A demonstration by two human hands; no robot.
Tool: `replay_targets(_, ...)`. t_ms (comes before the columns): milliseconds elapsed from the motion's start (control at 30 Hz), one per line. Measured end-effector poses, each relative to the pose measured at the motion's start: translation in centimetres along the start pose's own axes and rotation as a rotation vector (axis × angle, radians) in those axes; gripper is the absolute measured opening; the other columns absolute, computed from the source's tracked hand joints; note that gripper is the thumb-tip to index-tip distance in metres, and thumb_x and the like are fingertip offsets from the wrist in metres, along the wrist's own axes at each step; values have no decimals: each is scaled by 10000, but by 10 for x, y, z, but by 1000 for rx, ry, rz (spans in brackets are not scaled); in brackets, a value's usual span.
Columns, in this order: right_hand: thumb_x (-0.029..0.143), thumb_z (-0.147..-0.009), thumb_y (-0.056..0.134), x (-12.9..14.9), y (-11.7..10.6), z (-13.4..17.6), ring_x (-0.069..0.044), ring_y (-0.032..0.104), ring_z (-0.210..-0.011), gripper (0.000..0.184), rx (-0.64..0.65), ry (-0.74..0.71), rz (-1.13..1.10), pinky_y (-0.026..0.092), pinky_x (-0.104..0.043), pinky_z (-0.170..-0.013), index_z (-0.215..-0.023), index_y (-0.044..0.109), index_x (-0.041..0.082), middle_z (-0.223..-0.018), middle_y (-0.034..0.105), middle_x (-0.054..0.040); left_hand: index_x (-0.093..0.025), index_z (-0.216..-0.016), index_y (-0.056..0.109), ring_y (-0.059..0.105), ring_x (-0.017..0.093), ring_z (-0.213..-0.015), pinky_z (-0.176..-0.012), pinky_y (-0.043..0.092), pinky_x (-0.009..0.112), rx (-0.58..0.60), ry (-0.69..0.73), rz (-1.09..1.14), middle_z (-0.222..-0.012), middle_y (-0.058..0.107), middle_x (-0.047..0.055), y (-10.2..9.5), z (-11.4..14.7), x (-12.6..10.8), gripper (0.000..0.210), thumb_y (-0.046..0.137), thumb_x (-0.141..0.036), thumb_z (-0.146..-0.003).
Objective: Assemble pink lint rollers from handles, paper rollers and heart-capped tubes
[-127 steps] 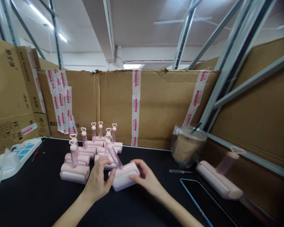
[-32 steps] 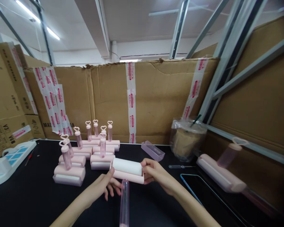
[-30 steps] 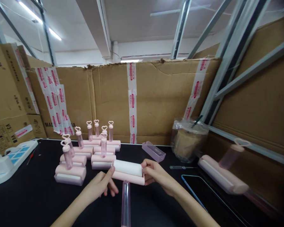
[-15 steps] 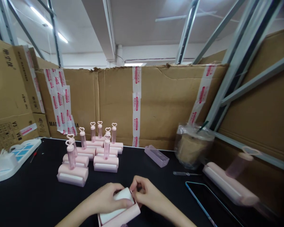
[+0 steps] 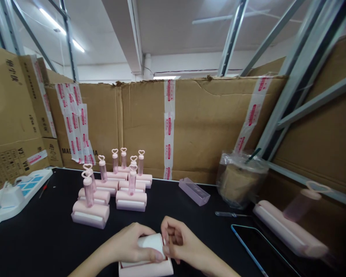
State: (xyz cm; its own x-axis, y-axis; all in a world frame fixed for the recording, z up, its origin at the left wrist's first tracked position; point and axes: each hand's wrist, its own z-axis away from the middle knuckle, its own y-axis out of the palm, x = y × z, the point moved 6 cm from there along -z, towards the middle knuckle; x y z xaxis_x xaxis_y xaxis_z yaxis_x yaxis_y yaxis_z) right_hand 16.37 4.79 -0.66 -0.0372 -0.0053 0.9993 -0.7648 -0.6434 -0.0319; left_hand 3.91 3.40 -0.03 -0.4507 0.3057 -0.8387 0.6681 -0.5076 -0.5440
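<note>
At the front edge of the view, a pink lint roller (image 5: 145,269) lies with its white sticky roll (image 5: 150,242) facing up. My left hand (image 5: 131,244) is closed round it, thumb across the roll and fingers over the far side. At the roll's right end, my right hand (image 5: 178,240) pinches with thumb and forefinger against the edge; what exactly lies between the fingertips is too small to tell. Left of centre, several finished-looking pink lint rollers (image 5: 132,196) stand with heart-topped handles upward. A translucent purple cover (image 5: 194,191) rests farther back.
A phone (image 5: 261,250) lies at the right beside a larger-looking lint roller (image 5: 291,229). Tweezers-like slim tool (image 5: 229,214) and a bagged drink cup (image 5: 239,181) sit behind it. A power strip (image 5: 23,196) is at far left. Cardboard walls (image 5: 144,123) enclose the black table.
The lint roller has turned slightly, its front edge now more level. My right hand's fingers have shifted a little down along the roll's right end. The view has swung slightly left.
</note>
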Motion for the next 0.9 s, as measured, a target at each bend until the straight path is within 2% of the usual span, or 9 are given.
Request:
replay_targets(133, 78, -572, 597, 5, 1, 0, -50, 370, -523, 211, -53, -31, 26, 280, -164, -460, -659, 431, 175, -606, 478, 66, -163, -919, 685, 450, 123, -640, -570, 326, 187, -15, 18, 12, -722, 581, -26, -4, 2, -5, 421, 647, -510, -685)
replay_targets(300, 46, -506, 483, 2, 4, 0, -69, 381, -522, 197, -106, 29, 56, 254, -180, -467, -624, 412, 187, -558, 446, 74, -160, -887, 675, 430, 107, -615, -527, 294, 180, 73, -7, 63, -683, 538, -38, 1, 4, -8, 395, 629, -507, -704)
replay_targets(533, 26, -503, 457, 4, 1, 2, -74, 338, -510, 224, -130, -26, 360, 217, -195, -449, -624, 385, 200, -541, 384, 89, -188, -861, 671, 478, 119, -586, -507, 267, 202, -22, -22, -232, -680, 586, -42, 2, 4, -10, 390, 598, -539, -707)
replay_targets(733, 33, -549, 449, 9, 1, 4, -81, 339, -518, 197, -122, -62, 492, 230, -198, -454, -624, 377, 201, -549, 368, 81, -201, -853, 672, 543, 167, -608, -504, 277, 221, -70, -28, -317, -682, 640, -5, 6, 7, -16, 410, 533, -570, -742)
replay_targets(900, 45, -577, 460, 14, 0, 5, -84, 338, -521, 178, -105, -89, 590, 232, -199, -462, -628, 388, 200, -539, 364, 79, -216, -907, 668, 581, 196, -654, -547, 311, 233, -96, -22, -332, -748, 673, 15, 7, 8, -20, 376, 517, -531, -767)
